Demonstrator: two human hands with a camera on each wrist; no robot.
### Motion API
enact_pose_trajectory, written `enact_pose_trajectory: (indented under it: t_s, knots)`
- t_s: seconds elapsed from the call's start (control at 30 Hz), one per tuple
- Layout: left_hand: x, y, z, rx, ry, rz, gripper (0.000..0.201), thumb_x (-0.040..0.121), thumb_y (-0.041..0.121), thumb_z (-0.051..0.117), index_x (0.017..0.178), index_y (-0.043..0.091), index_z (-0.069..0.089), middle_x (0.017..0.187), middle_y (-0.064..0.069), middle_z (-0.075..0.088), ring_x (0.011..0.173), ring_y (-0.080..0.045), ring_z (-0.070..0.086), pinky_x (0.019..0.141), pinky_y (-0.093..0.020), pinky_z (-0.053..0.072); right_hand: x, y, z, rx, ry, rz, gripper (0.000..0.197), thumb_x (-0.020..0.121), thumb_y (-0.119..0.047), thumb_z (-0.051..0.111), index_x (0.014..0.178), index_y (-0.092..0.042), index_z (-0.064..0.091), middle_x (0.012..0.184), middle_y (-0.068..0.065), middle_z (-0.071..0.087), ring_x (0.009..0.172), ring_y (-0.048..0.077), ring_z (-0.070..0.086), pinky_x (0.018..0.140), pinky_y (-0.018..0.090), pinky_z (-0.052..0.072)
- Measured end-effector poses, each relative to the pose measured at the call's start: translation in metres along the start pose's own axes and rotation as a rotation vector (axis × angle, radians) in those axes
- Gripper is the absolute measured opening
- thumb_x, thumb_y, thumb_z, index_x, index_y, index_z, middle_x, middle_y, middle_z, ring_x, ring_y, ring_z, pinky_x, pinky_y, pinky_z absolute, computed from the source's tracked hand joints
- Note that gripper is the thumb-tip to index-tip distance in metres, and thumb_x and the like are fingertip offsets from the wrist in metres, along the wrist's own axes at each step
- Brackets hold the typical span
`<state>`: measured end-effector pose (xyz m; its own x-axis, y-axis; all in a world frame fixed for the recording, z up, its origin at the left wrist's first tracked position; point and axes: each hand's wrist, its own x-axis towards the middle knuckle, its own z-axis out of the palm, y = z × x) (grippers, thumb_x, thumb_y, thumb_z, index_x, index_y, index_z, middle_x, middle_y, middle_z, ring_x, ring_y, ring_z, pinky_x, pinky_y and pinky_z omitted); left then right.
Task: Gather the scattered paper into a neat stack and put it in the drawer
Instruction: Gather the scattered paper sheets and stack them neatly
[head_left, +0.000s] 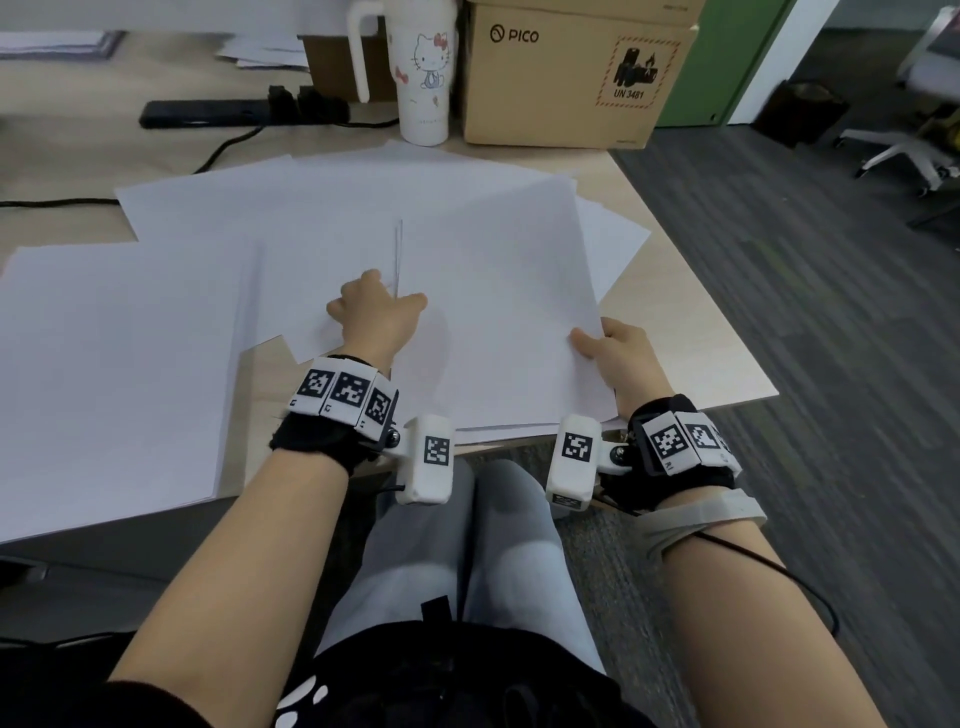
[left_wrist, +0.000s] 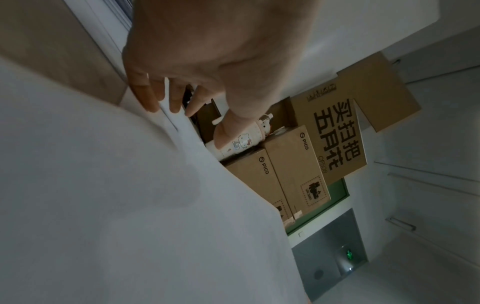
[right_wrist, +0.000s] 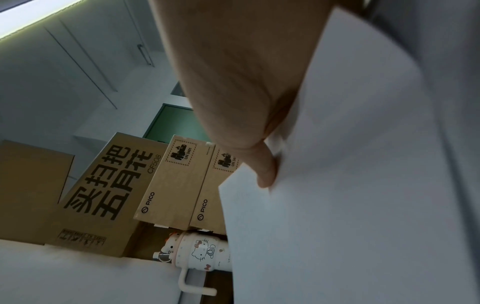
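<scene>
From the head view, white paper lies fanned across the desk; the left hand pinches the raised edge of a sheet mid-desk while the right hand clasps the right side of the nearest pile, so gathering seems under way. The left wrist view shows fingers curled over a paper edge. In the right wrist view the thumb presses sheets; next, I judge, the loose sheets must be slid together and squared, and no drawer shows.

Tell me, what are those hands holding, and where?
Both hold the paper pile: the left hand grips its left edge, the right hand its right edge.
</scene>
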<state>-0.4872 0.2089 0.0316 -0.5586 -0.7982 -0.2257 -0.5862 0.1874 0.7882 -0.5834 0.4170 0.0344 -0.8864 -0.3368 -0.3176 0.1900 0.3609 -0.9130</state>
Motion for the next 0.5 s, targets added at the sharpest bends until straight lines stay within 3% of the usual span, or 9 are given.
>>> enact_pose_trajectory:
  t_s: [0.07,0.13,0.2,0.27,0.33,0.4,0.5]
  knots:
    - [0.000,-0.006,-0.006,-0.036,-0.015,-0.007,0.052,0.092,0.031,0.053,0.134,0.003,0.043,0.138,-0.014,0.040,0.133,-0.031,0.024,0.095,-0.036,0.034,-0.003,-0.001,0.000,0.038,-0.011,-0.037,0.022,0.093,-0.007,0.054,0.104,0.011,0.060,0.089,0.019,0.060,0.082,0.021,0.055,0.077,0.036,0.046]
    - [-0.003,-0.010,-0.013,-0.137,-0.028,0.008,0.036,0.092,0.036,0.053,0.109,0.005,0.057,0.112,-0.017,0.054,0.125,-0.035,0.039,0.080,-0.034,0.036,-0.007,-0.004,0.002,0.090,-0.044,-0.081,0.011,0.094,-0.007,0.053,0.094,-0.005,0.064,0.089,0.009,0.065,0.079,0.021,0.060,0.079,0.035,0.050]
    - [-0.006,-0.012,-0.022,-0.297,-0.050,0.036,0.025,0.093,0.037,0.054,0.088,0.012,0.056,0.090,-0.010,0.056,0.100,-0.030,0.058,0.070,-0.031,0.040,-0.015,-0.010,0.007,0.137,-0.069,-0.174,0.014,0.095,-0.007,0.052,0.091,-0.014,0.063,0.087,0.001,0.067,0.075,0.014,0.063,0.076,0.029,0.053]
    - [-0.012,-0.008,-0.033,-0.422,-0.021,0.107,0.017,0.095,0.028,0.054,0.089,0.012,0.054,0.087,-0.007,0.055,0.077,-0.021,0.055,0.070,-0.030,0.044,-0.021,-0.016,0.014,0.192,-0.092,-0.277,0.013,0.096,-0.006,0.051,0.100,-0.012,0.063,0.092,0.000,0.068,0.079,0.011,0.065,0.077,0.026,0.055]
    - [-0.018,-0.002,-0.046,-0.525,0.043,0.226,0.005,0.096,0.017,0.052,0.092,0.015,0.054,0.089,-0.005,0.059,0.078,-0.017,0.055,0.073,-0.032,0.047,-0.026,-0.022,0.022,0.237,-0.105,-0.360,0.018,0.096,-0.006,0.051,0.112,-0.007,0.060,0.099,0.002,0.067,0.084,0.010,0.066,0.079,0.025,0.055]
    - [-0.027,0.005,-0.059,-0.616,0.079,0.352,0.014,0.096,0.007,0.051,0.092,0.019,0.056,0.090,0.001,0.065,0.080,-0.011,0.061,0.078,-0.029,0.052,-0.028,-0.029,0.027,0.281,-0.115,-0.416,0.021,0.096,-0.005,0.051,0.116,-0.004,0.058,0.103,0.004,0.067,0.088,0.011,0.066,0.080,0.025,0.055]
    - [-0.037,0.012,-0.077,-0.703,0.074,0.484,0.022,0.094,-0.002,0.051,0.098,0.019,0.057,0.094,0.007,0.067,0.081,-0.001,0.065,0.076,-0.020,0.053,-0.030,-0.038,0.031,0.339,-0.134,-0.462,0.018,0.096,-0.002,0.051,0.110,-0.007,0.060,0.100,0.004,0.067,0.090,0.013,0.065,0.079,0.026,0.053]
